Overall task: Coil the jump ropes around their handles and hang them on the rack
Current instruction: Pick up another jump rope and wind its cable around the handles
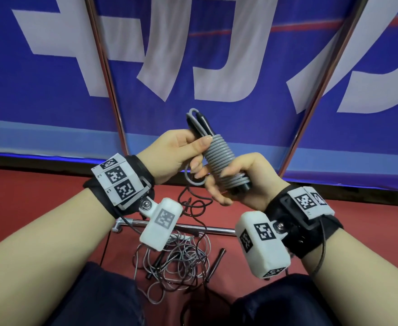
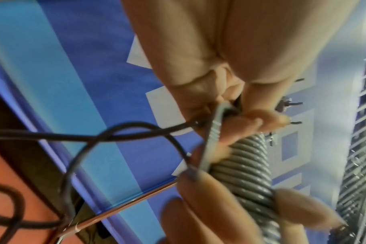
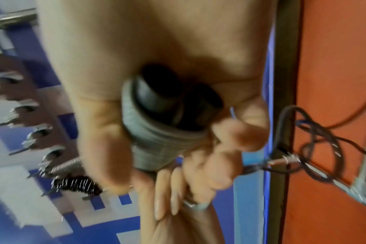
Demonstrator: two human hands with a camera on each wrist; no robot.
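A grey jump rope [image 1: 219, 158] is wound in tight turns around its two black handles [image 1: 199, 123], which I hold tilted in front of me. My left hand [image 1: 193, 156] grips the upper part, thumb on the top turns, with a loose grey loop [image 1: 189, 178] hanging under its fingers. My right hand [image 1: 226, 184] is wrapped round the lower end of the bundle. The right wrist view shows the handles' butt ends [image 3: 178, 102] sticking out of the coil [image 3: 155, 140]. In the left wrist view my fingers [image 2: 240, 122] pinch the grey rope [image 2: 213, 137] against the coil [image 2: 246, 165].
A tangle of grey and dark ropes [image 1: 176, 262] with black handles [image 1: 216, 257] lies on the red floor by my knees, behind a low metal bar [image 1: 193, 228]. A blue banner [image 1: 52, 90] hangs behind. Rack hooks [image 3: 31, 132] carry two coiled ropes [image 3: 75, 183].
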